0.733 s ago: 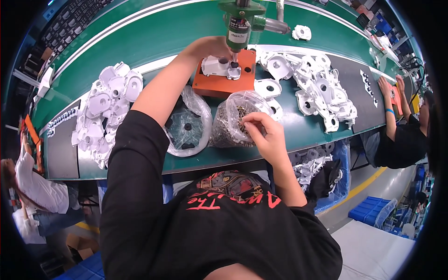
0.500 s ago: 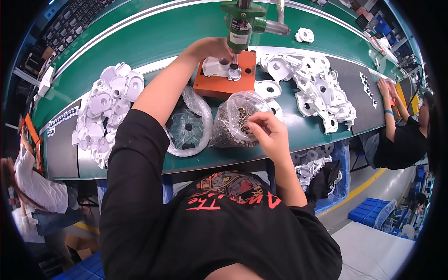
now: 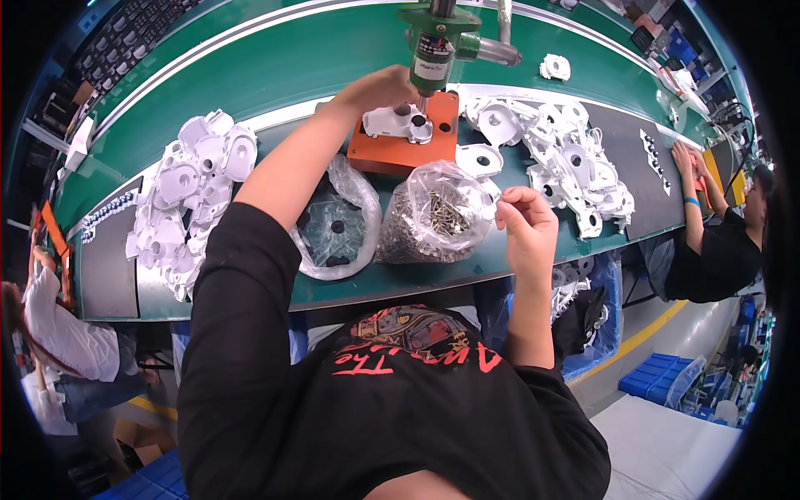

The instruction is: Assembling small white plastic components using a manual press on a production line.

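At the far side of an orange block fixture, my left hand reaches in next to a green machine head; its fingertips are hidden there. A white plastic part lies on the fixture, with the machine's spindle over its right end. My right hand is raised right of a clear bag of small metal screws. Its thumb and forefinger are pinched together, and whatever they hold is too small to name. A clear ring-shaped plastic bag lies left of the screws.
Piles of white plastic parts flank the fixture. A green conveyor belt runs behind, bearing a single white part. Co-workers sit at both sides. A blue-lined bin stands below the table edge.
My right hand has moved right, from over the opening of the screw bag to beside it. The white part on the belt has shifted slightly right. My left hand has barely moved.
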Motion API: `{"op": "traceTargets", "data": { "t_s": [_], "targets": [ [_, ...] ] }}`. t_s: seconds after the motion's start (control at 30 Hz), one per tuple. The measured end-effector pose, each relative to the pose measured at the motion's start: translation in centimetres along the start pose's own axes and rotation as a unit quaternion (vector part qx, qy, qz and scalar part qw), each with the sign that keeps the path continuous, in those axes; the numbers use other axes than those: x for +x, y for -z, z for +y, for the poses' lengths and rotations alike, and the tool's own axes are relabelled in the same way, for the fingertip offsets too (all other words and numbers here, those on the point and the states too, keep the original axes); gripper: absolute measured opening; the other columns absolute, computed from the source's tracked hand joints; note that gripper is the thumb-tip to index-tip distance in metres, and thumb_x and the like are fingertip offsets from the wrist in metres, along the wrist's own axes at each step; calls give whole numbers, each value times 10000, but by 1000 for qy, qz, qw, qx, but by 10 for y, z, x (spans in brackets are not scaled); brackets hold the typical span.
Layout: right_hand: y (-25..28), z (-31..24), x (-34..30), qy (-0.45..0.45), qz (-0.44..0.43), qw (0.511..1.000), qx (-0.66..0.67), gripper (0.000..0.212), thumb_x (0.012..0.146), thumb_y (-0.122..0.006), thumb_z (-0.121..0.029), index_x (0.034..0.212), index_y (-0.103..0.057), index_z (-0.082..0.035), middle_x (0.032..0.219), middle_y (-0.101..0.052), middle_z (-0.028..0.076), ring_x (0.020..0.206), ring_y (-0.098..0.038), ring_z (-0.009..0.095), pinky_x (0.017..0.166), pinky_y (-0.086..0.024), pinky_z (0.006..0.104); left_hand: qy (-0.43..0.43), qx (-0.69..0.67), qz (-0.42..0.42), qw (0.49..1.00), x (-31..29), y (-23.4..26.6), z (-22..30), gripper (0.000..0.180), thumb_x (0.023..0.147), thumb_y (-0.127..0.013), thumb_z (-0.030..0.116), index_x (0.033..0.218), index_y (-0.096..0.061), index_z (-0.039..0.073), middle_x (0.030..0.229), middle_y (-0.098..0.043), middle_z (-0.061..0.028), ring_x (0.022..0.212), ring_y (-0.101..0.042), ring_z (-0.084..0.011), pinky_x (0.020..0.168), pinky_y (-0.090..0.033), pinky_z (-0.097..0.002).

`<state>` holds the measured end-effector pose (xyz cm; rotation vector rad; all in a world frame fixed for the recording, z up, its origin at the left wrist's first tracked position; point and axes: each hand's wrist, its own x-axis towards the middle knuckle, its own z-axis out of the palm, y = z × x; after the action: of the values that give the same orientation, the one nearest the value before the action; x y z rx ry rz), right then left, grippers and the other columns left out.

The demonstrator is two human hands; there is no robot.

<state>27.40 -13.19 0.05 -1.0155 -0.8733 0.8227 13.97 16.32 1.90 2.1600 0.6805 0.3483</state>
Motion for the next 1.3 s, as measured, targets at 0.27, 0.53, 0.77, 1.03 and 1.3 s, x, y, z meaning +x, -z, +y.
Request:
{"op": "traceTargets", "data": {
  "t_s": [0.27, 0.53, 0.77, 1.03, 1.3],
  "targets": [
    [25, 1, 15, -18, 44, 999, -11, 164, 847, -576, 27, 1007, -604, 55, 847, -588, 74, 712, -517, 126, 643, -412, 238, -27, 94, 218, 971, -83, -26, 21, 325, 816, -605, 206, 1065, -543, 8, 930, -631, -174, 861, -618, -316, 779, -470, -399],
    [-9, 17, 85, 3, -18, 980, -199, 211, 851, -586, -49, 1023, -622, 66, 901, -658, 93, 790, -576, 112, 714, -434, 220, -121, 251, 210, 937, -117, -58, -1, 493, 838, -619, 342, 1182, -485, 16, 1200, -520, -217, 1126, -487, -378, 945, -404, -425],
    [-49, 51, 137, 5, -60, 954, -292, 197, 839, -609, -87, 980, -628, 50, 887, -674, 79, 801, -627, 120, 725, -480, 245, -167, 320, 252, 898, -113, -69, -8, 667, 599, -789, 381, 1077, -534, -9, 1131, -514, -173, 1138, -470, -371, 983, -405, -433],
    [-56, 79, 148, 49, -66, 967, -243, 165, 797, -655, -74, 921, -661, 35, 836, -664, 93, 788, -646, 158, 718, -484, 263, -156, 294, 268, 904, -114, -70, -9, 661, 577, -803, 319, 1098, -519, 28, 1152, -496, -158, 1131, -469, -350, 946, -426, -425],
    [-52, 85, 151, 59, -78, 958, -271, 157, 784, -668, -90, 897, -671, 19, 883, -630, 106, 739, -593, 157, 718, -459, 284, -159, 302, 270, 900, -112, -70, -13, 673, 561, -803, 360, 1078, -523, 33, 1138, -498, -155, 1123, -477, -345, 940, -432, -424]
  ]
}}
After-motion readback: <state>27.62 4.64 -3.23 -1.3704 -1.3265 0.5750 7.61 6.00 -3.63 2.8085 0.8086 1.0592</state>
